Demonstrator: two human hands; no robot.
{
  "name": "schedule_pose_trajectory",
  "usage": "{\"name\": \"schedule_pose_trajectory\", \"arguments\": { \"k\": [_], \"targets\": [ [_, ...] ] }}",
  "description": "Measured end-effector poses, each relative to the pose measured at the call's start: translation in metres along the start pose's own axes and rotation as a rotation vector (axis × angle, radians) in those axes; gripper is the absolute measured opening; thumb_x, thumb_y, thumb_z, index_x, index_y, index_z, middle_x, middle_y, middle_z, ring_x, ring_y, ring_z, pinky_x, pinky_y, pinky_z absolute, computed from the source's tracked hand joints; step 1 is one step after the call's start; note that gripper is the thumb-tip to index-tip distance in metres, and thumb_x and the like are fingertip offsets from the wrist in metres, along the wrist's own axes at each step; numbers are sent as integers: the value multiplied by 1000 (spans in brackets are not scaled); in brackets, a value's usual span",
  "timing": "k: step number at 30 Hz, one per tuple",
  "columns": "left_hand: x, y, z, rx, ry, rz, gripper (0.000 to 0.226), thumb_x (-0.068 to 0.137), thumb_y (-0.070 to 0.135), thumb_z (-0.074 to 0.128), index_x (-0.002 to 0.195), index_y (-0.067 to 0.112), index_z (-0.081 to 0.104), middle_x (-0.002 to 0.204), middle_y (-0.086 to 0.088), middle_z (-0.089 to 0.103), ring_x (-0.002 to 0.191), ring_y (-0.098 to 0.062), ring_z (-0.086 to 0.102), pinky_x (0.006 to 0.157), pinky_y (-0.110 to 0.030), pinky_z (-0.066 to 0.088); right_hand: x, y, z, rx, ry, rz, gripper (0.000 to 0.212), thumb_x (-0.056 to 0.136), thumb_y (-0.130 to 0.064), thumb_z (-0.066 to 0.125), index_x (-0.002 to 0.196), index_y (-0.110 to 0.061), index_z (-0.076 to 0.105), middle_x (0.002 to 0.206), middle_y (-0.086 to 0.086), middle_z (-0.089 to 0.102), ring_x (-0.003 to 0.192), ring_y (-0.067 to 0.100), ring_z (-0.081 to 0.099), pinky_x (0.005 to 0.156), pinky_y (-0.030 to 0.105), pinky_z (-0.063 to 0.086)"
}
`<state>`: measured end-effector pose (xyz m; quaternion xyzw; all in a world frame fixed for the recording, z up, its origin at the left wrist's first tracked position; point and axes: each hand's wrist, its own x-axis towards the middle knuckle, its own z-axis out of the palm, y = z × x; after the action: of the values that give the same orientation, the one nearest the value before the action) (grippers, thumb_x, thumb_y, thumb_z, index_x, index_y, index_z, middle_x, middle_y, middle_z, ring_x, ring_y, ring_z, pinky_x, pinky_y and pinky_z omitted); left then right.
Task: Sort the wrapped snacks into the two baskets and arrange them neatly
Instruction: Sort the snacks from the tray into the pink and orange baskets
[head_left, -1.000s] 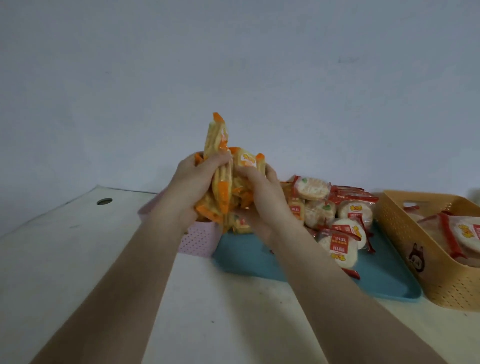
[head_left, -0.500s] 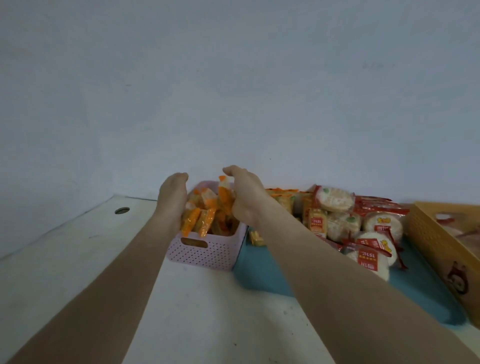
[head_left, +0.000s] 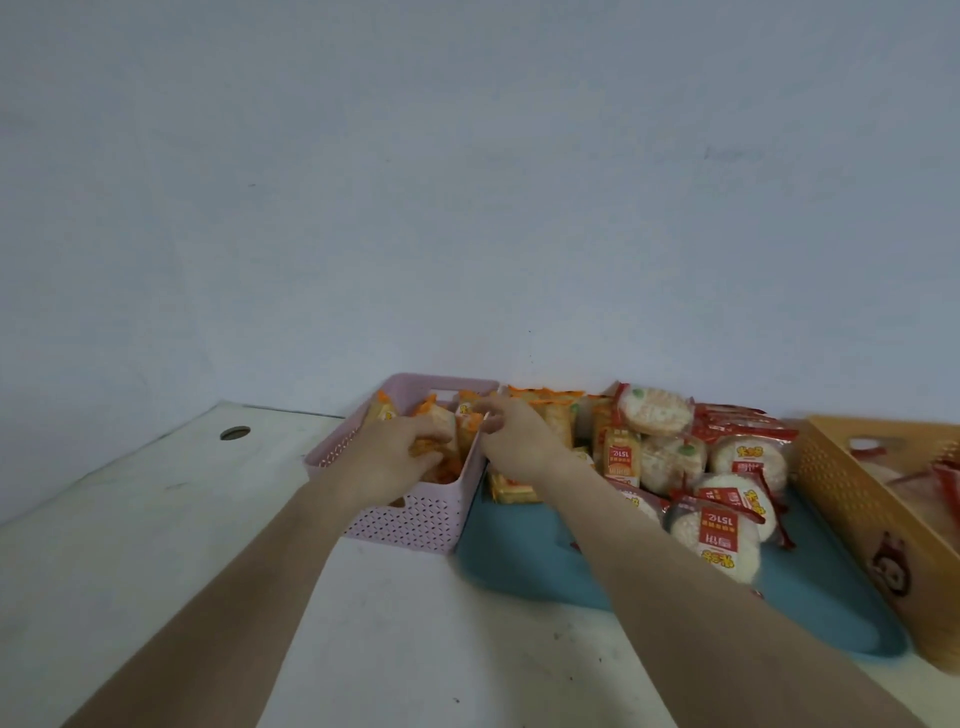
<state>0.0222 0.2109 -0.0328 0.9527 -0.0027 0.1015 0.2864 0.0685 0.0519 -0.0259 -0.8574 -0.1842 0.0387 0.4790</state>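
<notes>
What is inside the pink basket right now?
The pink basket holds orange-wrapped snacks standing on end, with the left hand reaching in among them. The hand and the near wall hide the basket's floor and lower packets.

Counts, head view:
- Baskets: 2. Pink basket (head_left: 415, 525) at 9 o'clock of the tray, tan basket (head_left: 852, 499) at 3 o'clock.
- Tray: 1, blue tray (head_left: 524, 561), between the baskets.
- Hands: 2. Left hand (head_left: 387, 457) in the pink basket, right hand (head_left: 519, 441) at its 3 o'clock rim.
- Round rice crackers (head_left: 714, 540) with red labels on the tray: about 7 visible; stacked, so not exact.
- Orange square packets (head_left: 621, 454) on the tray: at least 5; pile overlaps.
- Orange packets inside the pink basket (head_left: 441, 415): at least 4; hand covers the rest.
- Red-wrapped snacks in the tan basket (head_left: 935, 478): count unreadable, cut off by the frame.
- Round hole (head_left: 235, 433) in the counter: 1.
</notes>
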Motion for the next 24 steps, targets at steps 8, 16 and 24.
{"name": "schedule_pose_trajectory", "arguments": {
  "k": [8,16,24],
  "targets": [
    [10,2,5,-35,214,50,8,90,33,65,94,29,71,91,15,67,87,-12,62,70,-20,46,6,51,-16,-297,179,68,50,88,-24,58,136,-18,47,133,10,55,121,33,50,98,42,45],
    [2,40,21,294,338,333,25,88,9,55,105,18,70,106,1,65,99,-20,58,84,-35,49,-9,69,-7,-763,-67,-49,62,84,-21,63,139,-27,33,135,3,49,127,30,43,105,58,30],
    [35,44,114,183,-264,21,73,81,47,43,148,37,17,153,-6,31,131,-39,40,106,-52,38,-3,76,-49,-546,-216,36,16,86,-4,54,100,-3,63,100,10,63,92,23,59,69,28,49]
  ]
}}
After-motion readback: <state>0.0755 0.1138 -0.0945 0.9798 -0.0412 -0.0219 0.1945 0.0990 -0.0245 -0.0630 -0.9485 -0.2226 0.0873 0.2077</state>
